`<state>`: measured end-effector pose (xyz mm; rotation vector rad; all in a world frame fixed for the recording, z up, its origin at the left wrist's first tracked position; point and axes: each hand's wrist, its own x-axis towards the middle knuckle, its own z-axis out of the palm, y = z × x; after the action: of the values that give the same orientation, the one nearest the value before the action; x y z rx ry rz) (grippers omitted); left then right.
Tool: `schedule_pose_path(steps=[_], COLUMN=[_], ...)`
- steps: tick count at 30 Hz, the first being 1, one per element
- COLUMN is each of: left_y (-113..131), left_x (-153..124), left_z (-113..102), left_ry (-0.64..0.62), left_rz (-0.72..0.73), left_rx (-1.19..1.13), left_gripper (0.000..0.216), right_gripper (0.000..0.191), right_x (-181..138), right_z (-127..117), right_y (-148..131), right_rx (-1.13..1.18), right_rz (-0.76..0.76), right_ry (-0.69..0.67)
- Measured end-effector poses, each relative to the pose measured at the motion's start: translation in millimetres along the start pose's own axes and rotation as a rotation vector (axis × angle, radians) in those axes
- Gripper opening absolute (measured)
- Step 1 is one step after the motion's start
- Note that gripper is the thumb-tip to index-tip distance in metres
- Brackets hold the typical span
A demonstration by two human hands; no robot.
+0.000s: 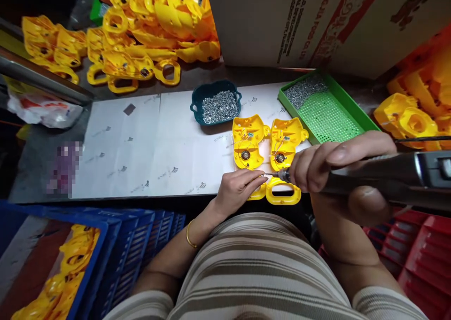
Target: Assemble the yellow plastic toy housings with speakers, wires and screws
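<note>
Figure: work station seen from above. A white sheet (141, 146) is covering most of the dark table (204, 75) and is taking even light. A cardboard box (317, 19) with red print is standing along the back edge at right. A yellow pile (141, 38) is lying at back left, beside a metal rail (42, 78) that is running off the left edge. A plastic bag (42, 111) is lying below the rail. 1 blue crate (116, 245) is sitting near left and 1 red crate (423, 259) near right, both below the table edge.

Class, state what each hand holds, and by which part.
Right hand grips the electric screwdriver around its barrel. Left hand pinches at its bit; contents unclear.
</note>
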<state>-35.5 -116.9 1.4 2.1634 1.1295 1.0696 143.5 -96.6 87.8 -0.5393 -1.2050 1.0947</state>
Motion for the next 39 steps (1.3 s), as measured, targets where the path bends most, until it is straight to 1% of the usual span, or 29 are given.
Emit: schedule_pose_path(steps=[3, 6, 11, 14, 18, 21, 23, 25, 27, 28, 29, 30, 32, 34, 36, 39], left_y=[0, 2, 5, 5, 7, 10, 9, 5, -3, -8, -14, -19, -28, -32, -30, -23], left_x=[1, 1, 1, 2, 4, 4, 2, -2, -8, -11, -15, -18, -24, -27, -29, -30], left_z=[0, 0, 1, 2, 4, 5, 5, 1, -3, -4, -5, -5, -2, 4, 10, 16], left_ry=[0.004, -0.004, -0.031, -0.053, -0.091, -0.089, -0.052, 0.042, 0.159, 0.195, 0.2, 0.174, 0.072, -0.001, -0.014, 0.0], left_rz=[0.002, -0.004, -0.051, -0.061, -0.049, -0.03, -0.018, -0.014, -0.057, -0.098, -0.146, -0.191, -0.254, -0.284, -0.307, -0.325], left_rx=[-0.01, -0.021, -0.052, -0.047, -0.002, 0.003, -0.002, 0.061, 0.208, 0.289, 0.353, 0.388, 0.381, 0.317, 0.249, 0.194], left_gripper=[0.013, 0.012, 0.015, 0.017, 0.021, 0.024, 0.023, 0.029, 0.039, 0.046, 0.053, 0.061, 0.075, 0.08, 0.081, 0.082], right_gripper=[0.019, 0.02, 0.02, 0.018, 0.018, 0.023, 0.025, 0.025, 0.023, 0.023, 0.023, 0.022, 0.021, 0.02, 0.019, 0.022], right_x=[-5, -7, -7, -7, -8, -9, -8, -5, 0, 4, 7, 11, 17, 21, 22, 18], right_z=[-1, -4, -3, -2, -2, -4, -5, -6, -7, -7, -7, -7, -7, -6, -5, -9], right_y=[3, 8, 10, 10, 10, 9, 9, 9, 13, 16, 20, 24, 35, 46, 58, 76], right_rx=[0.015, 0.045, 0.063, 0.09, 0.129, 0.112, 0.107, 0.114, 0.11, 0.106, 0.1, 0.091, 0.074, 0.048, 0.034, 0.026], right_rz=[-0.022, -0.003, 0.018, 0.025, 0.015, 0.051, 0.056, 0.022, -0.032, -0.071, -0.111, -0.147, -0.206, -0.208, -0.184, -0.173], right_ry=[-0.031, -0.049, -0.01, -0.026, -0.055, -0.064, -0.069, -0.078, -0.07, -0.062, -0.056, -0.048, -0.06, -0.086, -0.111, -0.148])
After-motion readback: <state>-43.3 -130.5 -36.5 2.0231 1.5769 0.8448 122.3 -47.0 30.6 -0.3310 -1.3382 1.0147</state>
